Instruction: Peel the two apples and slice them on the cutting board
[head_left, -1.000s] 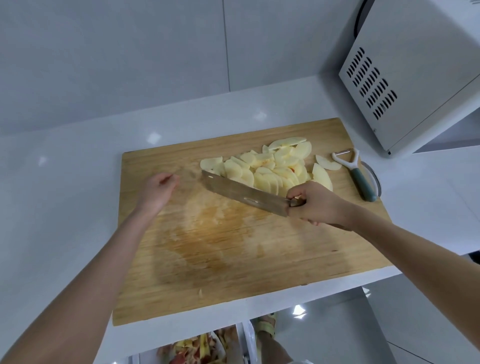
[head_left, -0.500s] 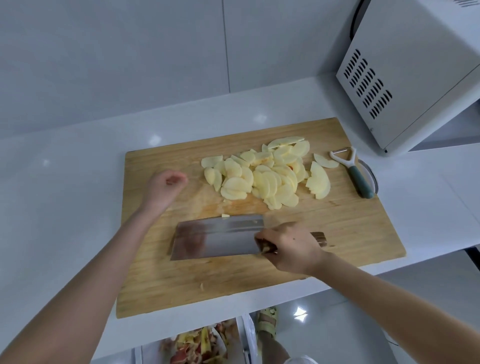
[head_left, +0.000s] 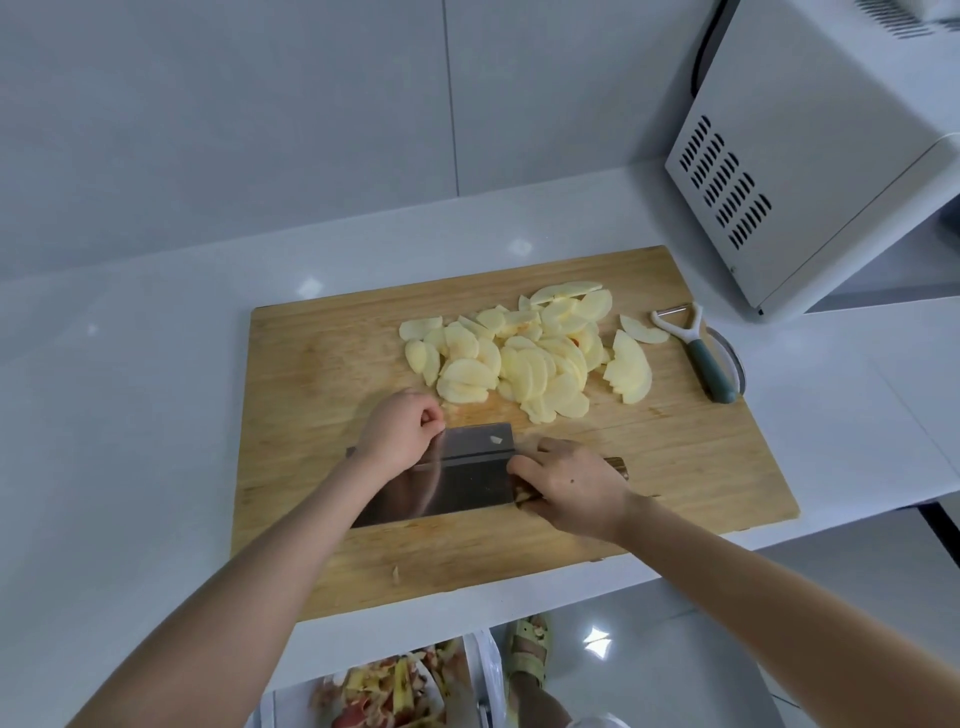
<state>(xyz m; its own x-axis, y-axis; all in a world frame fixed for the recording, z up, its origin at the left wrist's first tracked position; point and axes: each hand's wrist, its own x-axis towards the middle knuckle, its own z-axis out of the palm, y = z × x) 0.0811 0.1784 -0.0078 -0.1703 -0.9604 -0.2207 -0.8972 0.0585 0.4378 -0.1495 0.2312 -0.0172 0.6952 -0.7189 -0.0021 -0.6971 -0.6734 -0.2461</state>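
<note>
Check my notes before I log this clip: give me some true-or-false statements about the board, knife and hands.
1. The right hand holds the cleaver by its handle. True.
2. A whole unpeeled apple sits on the cutting board. False: only a pile of apple slices.
3. The peeler lies at the board's right edge. True.
4. The left hand grips the peeler. False: it is at the cleaver blade.

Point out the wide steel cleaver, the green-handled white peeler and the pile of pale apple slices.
wide steel cleaver (head_left: 457, 488): head view, flat of the blade.
green-handled white peeler (head_left: 711, 371): head view, middle of the green handle.
pile of pale apple slices (head_left: 524, 358): head view, a slice near the pile's centre.
</note>
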